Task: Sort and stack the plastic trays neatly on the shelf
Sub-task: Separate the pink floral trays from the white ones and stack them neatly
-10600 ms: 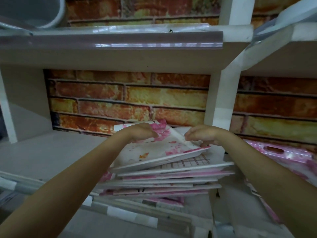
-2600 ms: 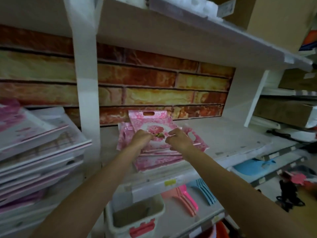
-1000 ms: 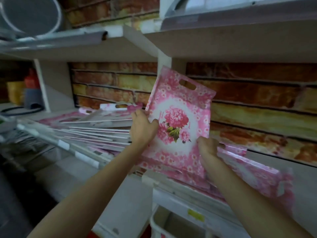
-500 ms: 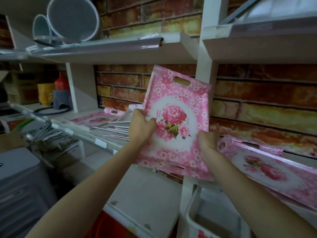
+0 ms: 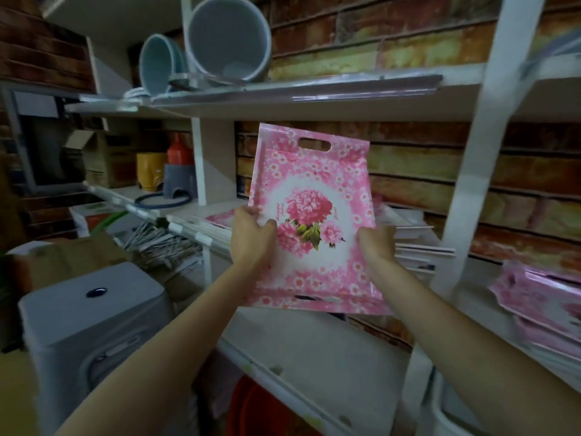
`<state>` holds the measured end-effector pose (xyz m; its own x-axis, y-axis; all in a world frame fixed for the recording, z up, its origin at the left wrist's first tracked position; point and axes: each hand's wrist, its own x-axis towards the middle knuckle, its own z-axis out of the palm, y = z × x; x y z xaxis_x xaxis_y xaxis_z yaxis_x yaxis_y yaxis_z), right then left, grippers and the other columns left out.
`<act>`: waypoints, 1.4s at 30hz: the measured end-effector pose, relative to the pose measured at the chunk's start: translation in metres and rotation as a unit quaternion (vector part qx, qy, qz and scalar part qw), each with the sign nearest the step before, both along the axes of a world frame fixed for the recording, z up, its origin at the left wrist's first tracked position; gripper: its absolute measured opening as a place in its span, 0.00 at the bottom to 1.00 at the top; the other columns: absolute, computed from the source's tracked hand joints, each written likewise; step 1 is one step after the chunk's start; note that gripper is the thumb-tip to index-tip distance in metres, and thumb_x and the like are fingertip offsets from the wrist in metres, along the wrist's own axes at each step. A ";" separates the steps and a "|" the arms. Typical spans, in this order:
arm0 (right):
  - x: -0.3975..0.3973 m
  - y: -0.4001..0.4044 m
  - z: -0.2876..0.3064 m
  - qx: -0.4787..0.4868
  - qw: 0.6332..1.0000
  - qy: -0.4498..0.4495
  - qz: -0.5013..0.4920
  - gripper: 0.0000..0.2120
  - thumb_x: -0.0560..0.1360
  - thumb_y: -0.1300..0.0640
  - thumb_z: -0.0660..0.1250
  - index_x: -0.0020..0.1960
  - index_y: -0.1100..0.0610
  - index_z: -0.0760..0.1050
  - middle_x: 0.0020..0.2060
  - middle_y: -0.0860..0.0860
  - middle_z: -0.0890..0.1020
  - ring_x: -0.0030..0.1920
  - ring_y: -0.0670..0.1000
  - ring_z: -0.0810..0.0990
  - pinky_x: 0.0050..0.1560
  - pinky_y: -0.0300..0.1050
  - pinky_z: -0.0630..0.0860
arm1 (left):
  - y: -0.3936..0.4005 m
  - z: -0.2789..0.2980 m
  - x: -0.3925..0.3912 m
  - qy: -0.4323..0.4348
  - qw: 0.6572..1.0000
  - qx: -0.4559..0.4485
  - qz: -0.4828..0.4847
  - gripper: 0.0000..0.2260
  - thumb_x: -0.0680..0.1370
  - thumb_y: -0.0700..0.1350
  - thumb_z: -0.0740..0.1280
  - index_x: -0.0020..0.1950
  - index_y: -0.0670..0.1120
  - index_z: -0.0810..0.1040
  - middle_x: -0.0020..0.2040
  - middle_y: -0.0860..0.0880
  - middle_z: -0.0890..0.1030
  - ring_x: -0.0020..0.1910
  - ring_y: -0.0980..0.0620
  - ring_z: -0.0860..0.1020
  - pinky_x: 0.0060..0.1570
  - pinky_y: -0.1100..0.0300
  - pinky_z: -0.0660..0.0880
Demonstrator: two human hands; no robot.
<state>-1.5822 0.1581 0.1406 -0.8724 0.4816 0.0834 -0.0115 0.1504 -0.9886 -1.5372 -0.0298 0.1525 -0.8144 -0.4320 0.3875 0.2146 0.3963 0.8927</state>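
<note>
— Head view: what did you have in front of you?

— I had both hands on one pink flowered tray (image 5: 317,196), which I held upright, facing me, in front of the middle shelf (image 5: 188,212). My left hand (image 5: 251,239) gripped its left edge, thumb laid across the printed face and fingers curled behind. My right hand (image 5: 375,242) gripped the right edge lower down, fingers wrapped round the rim. The cut-out handle slot sat at the top, and a second slot showed along the bottom edge.

— And the rest of the trays?

— Directly behind the one I held, a stack of trays (image 5: 418,247) lay flat on that shelf, white edges fanned out unevenly to either side. To the right of the white upright post (image 5: 471,184), more pink trays (image 5: 540,297) lay in a low pile.

— Anything else around?

— On the shelf above, two grey buckets (image 5: 229,36) lay on their sides with their mouths towards me. Far left I saw a red bottle (image 5: 179,151), a yellow tub (image 5: 151,169) and a dark ring (image 5: 163,201). A grey plastic container (image 5: 91,316) stood at lower left. Brick-pattern wall (image 5: 424,171) backed the shelves.
</note>
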 end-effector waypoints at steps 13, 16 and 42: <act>-0.115 -0.166 0.007 0.099 0.979 -0.031 0.177 0.32 0.75 0.60 0.58 0.76 0.61 0.52 0.68 0.59 0.71 0.63 0.61 0.75 0.53 0.48 0.72 | -0.162 -0.017 -0.078 -0.053 0.989 0.099 0.096 0.13 0.71 0.46 0.62 0.53 0.42 0.72 0.46 0.45 0.75 0.45 0.45 0.74 0.52 0.52 0.73; -0.153 -0.194 0.017 0.112 0.965 -0.041 0.233 0.27 0.76 0.61 0.59 0.73 0.67 0.58 0.65 0.61 0.73 0.58 0.58 0.75 0.54 0.44 0.71 | -0.192 -0.006 -0.112 -0.061 0.986 0.115 0.100 0.03 0.71 0.41 0.62 0.42 0.42 0.72 0.38 0.45 0.73 0.38 0.47 0.72 0.43 0.55 0.69; -0.371 -0.252 -0.017 0.189 0.938 -0.226 0.185 0.11 0.76 0.62 0.62 0.58 0.58 0.69 0.32 0.50 0.68 0.30 0.47 0.65 0.29 0.38 0.63 | -0.283 -0.027 -0.429 -0.284 0.937 0.098 -0.176 0.14 0.77 0.38 0.60 0.61 0.35 0.70 0.40 0.42 0.76 0.34 0.47 0.76 0.26 0.60 0.71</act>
<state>-1.9535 -0.0936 0.1238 -0.9612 0.1502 -0.2316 0.2757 0.5590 -0.7820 -1.9665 -0.3132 0.1251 -0.9708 -0.1155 -0.2103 -0.2305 0.2064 0.9509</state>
